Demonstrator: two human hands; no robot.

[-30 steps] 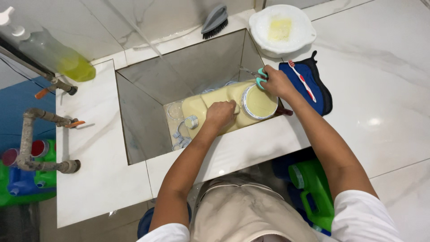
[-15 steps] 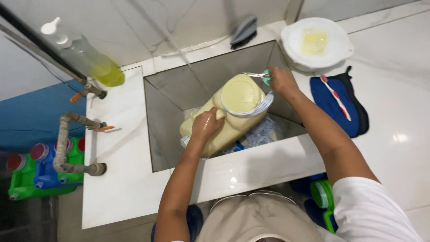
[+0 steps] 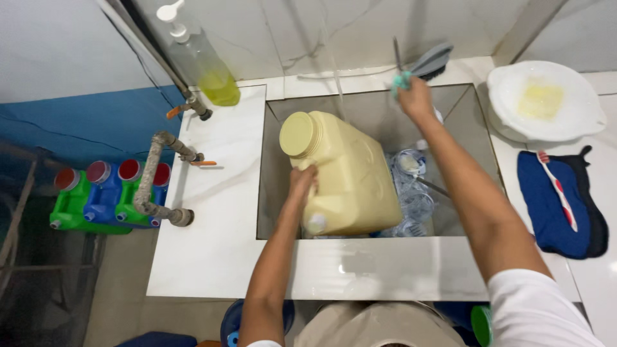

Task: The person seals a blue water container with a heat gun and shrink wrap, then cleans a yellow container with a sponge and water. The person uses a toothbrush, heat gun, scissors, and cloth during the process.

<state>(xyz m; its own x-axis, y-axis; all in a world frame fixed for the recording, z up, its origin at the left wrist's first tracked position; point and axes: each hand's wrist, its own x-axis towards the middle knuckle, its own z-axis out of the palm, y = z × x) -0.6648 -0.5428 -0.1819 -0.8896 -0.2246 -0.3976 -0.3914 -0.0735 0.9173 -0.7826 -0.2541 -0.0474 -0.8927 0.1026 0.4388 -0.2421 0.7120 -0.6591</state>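
A person leans over a square steel sink (image 3: 283,193) set into a white marble surface (image 3: 212,225). Their left hand (image 3: 302,183) grips the side of a large cream-yellow plastic jug (image 3: 350,177), which stands tilted in the sink with its wide round cap facing up and to the left. Their right hand (image 3: 416,99) is raised over the back of the basin, fingers closed around a slim brush with a teal grip (image 3: 400,74). Clear plastic bottles (image 3: 411,193) lie in the bottom of the sink, just beside the jug. On the surface to the right sit a white bowl (image 3: 508,90) holding yellowish liquid and a dark blue cloth (image 3: 546,205) with a red and white toothbrush (image 3: 558,189) lying on it. A pump bottle of yellow-green soap (image 3: 205,64) stands at the back left, near a pipe with taps (image 3: 154,173).
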